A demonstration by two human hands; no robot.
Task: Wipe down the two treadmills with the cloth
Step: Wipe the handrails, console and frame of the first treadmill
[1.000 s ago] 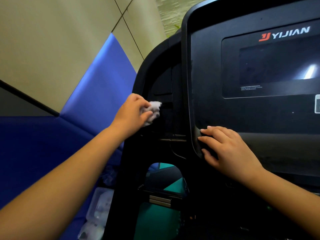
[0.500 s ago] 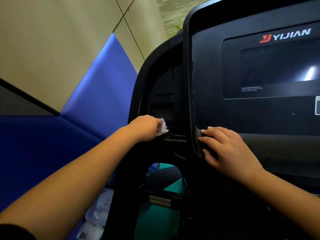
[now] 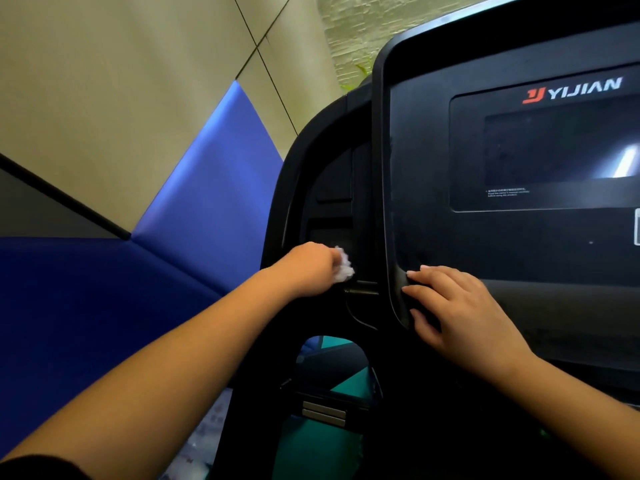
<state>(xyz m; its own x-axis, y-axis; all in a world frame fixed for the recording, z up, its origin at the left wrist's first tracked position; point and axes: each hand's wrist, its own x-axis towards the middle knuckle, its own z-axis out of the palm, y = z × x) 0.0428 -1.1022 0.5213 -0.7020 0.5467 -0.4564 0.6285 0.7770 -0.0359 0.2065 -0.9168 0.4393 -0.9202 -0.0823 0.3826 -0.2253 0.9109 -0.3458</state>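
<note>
Your left hand (image 3: 308, 268) grips the cloth (image 3: 343, 265) on the treadmill console's (image 3: 433, 202) left side panel — right hand (image 3: 453, 313) lies flat, bracing the bezel just beside.

We note blue padded panels (image 3: 194, 209) at left, with beige wall panels (image 3: 121, 81) split by dark seams above them. Teal flooring (image 3: 304, 445) lies below. Pale plastic packaging (image 3: 204, 441) is blurred.

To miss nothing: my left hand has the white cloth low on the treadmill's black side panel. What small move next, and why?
Probably slide the crumpled white cloth along the ledge below it: the left hand grips it at the bottom of the black side panel, the right hand rests on the console edge.
</note>
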